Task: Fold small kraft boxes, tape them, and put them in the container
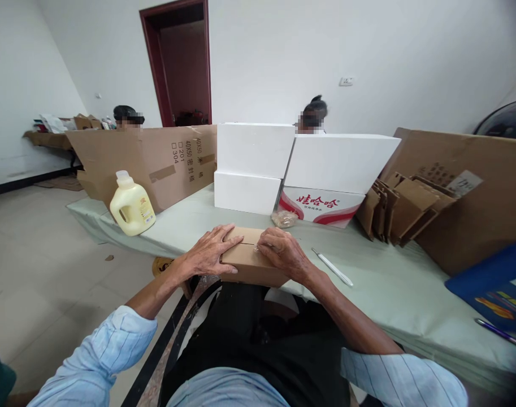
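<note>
Light-blue striped fabric sleeves (113, 345) are wrapping both arms; the left hand (211, 249) is resting, fingers spread, on a brown cardboard box (249, 260) at the pale-green tabletop's (380, 299) near edge, the right hand (282, 252) is curling over its top, grip unclear; stacked white rectangular boxes (255, 150) are standing beyond.

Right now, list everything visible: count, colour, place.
small box: 1, brown, under hands
stacked boxes: 4, mostly white, centre
jug: 1, yellow, left
big cartons: 2, brown, both sides
folded cardboard: several, brown, right
bundle: 1, tan, centre
slim tool: 1, white, right
container: 1, blue, right
pen: 1, purple, right
table: 1, green, centre
side table: 1, brown, left
doorway: 1, red, back
wall plates: 2, white, back
heads: 2, black-haired, back
left hand: 1, blue sleeve, on box
right hand: 1, blue sleeve, on box
</note>
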A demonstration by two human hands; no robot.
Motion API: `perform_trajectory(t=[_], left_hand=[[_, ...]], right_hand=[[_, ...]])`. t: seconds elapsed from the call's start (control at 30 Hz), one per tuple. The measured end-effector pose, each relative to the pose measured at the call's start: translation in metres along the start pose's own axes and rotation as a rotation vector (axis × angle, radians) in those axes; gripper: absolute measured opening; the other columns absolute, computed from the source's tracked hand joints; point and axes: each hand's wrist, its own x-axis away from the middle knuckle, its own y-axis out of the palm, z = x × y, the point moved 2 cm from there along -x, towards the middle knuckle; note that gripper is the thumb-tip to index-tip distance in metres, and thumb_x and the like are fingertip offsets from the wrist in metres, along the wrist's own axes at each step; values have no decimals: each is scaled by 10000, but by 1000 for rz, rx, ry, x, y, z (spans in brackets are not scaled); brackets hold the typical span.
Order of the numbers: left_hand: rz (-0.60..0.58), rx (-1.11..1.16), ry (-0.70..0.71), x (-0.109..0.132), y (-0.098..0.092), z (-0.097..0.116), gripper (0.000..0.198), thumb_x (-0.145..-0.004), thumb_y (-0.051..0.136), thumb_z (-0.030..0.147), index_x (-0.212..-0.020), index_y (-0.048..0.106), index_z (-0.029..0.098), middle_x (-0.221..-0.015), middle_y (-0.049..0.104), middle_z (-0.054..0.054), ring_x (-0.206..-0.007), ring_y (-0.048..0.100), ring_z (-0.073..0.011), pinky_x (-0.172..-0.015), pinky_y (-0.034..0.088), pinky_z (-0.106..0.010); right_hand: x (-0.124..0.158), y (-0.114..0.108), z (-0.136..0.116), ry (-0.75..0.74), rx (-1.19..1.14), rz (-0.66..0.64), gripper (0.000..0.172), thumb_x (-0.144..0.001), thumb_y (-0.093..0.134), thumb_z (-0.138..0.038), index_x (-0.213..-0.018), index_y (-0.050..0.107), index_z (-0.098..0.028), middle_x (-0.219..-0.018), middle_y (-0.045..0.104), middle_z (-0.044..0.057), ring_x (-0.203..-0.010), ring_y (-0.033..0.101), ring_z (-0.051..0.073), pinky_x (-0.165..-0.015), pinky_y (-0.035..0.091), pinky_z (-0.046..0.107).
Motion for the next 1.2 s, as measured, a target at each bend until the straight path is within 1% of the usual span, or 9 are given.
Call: perform_trajectory(t=[0.17, 0.4, 0.47, 0.57, 0.67, 0.77, 0.87, 1.03, 1.2], left_hand=[[7, -9, -1, 0, 1, 0, 934, -861, 833, 574, -1649, 434, 272, -1759, 272, -197, -1578, 345, -424, -1230, 395, -617], [28, -2, 12, 0, 0, 0, 913, -855, 837, 567, -1637, 454, 291, -1747, 306, -178, -1561, 371, -418, -1224, 408, -611], [34, 7, 18, 0, 0, 0, 910, -853, 837, 568, -1633, 462, 286, -1741, 316, -181, -1556, 373, -421, -1225, 406, -616], [28, 4, 15, 0, -1, -1, 916, -854, 834, 574, -1637, 457, 286, -1735, 323, -181, -1548, 380, -419, -1226, 407, -611], [15, -2, 8, 0, -1, -1, 920, -855, 831, 575, -1642, 450, 289, -1731, 324, -179, -1541, 386, -416, -1224, 414, -605], [14, 6, 8, -1, -1, -2, 927, -841, 846, 574, -1634, 466, 280, -1724, 331, -186, -1536, 389, -421, -1225, 414, -612], [27, 8, 8, 0, 0, -3, 932, -824, 865, 562, -1625, 478, 287, -1721, 336, -178, -1534, 392, -420, -1226, 413, -619], [23, 1, 20, 3, 0, -2, 933, -828, 874, 525, -1628, 476, 257, -1717, 331, -199, -1539, 388, -424, -1233, 410, -617], [59, 19, 33, 6, 1, -2, 906, -839, 866, 476, -1631, 473, 276, -1720, 335, -180, -1548, 372, -424, -1248, 393, -622]], right_hand=[[7, -1, -5, -44, 40, 1, 221, -1090, 520, -230, -914, 653, -210, -950, 691, 71, -886, 621, 209, -815, 460, 339], [8, -5, -12, -65, 64, 1, 317, -1133, 467, -300, -892, 652, -211, -922, 684, 73, -866, 626, 206, -799, 461, 339], [8, -6, -11, -60, 54, -2, 317, -1135, 468, -312, -906, 661, -211, -922, 684, 73, -861, 627, 206, -791, 459, 335], [7, -6, -8, -66, 24, -24, 273, -1124, 501, -323, -955, 680, -206, -955, 694, 79, -876, 635, 209, -800, 466, 331], [6, -5, -5, -70, -2, -65, 182, -1072, 606, -330, -959, 675, -205, -963, 694, 73, -866, 631, 208, -778, 462, 317], [4, -3, -3, -57, 31, -65, 92, -1009, 641, -226, -919, 643, -205, -925, 684, 56, -824, 609, 197, -735, 431, 302], [1, 0, -5, -63, 79, -4, 159, -1002, 571, -146, -866, 625, -209, -848, 669, 37, -773, 590, 184, -719, 406, 297], [2, 0, -10, -79, 155, 34, 279, -1099, 516, -245, -872, 672, -204, -837, 684, 47, -767, 611, 175, -729, 393, 293], [4, 0, -13, -77, 206, 25, 282, -1113, 505, -251, -917, 703, -210, -867, 694, 56, -799, 630, 176, -730, 403, 286]])
